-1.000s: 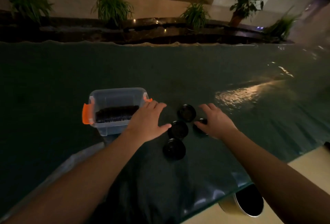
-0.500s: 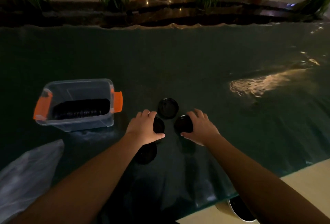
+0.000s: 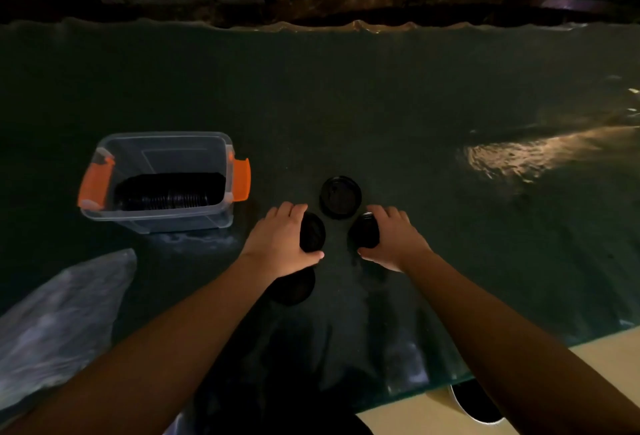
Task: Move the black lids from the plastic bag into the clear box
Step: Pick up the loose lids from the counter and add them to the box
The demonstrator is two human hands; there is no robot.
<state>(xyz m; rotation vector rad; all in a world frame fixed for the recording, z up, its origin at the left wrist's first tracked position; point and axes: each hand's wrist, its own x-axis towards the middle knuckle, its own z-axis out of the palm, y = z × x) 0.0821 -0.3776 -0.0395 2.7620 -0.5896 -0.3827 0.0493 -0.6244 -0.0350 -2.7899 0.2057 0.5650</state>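
Observation:
Several black lids lie on the dark glass table. My left hand (image 3: 282, 242) grips one black lid (image 3: 312, 232) by its edge, thumb below and fingers above. My right hand (image 3: 393, 238) grips another black lid (image 3: 363, 230) the same way. A third lid (image 3: 340, 196) lies flat just beyond, between the two hands. A fourth lid (image 3: 294, 285) sits below my left hand, partly under the wrist. The clear box (image 3: 156, 219) with orange latches stands to the left, holding a row of stacked black lids (image 3: 169, 190). The plastic bag (image 3: 59, 323) lies crumpled at the lower left.
The table's near edge (image 3: 519, 348) runs along the lower right, with a pale floor and a round dark bin (image 3: 476, 403) below it. Potted plants and a dark ledge (image 3: 311, 1) line the far side. A light reflection (image 3: 530, 154) glints at the right.
Both hands have come down and closed on a lid each. The view has swung right and down, so the box now appears farther left and the bag shows at the lower left.

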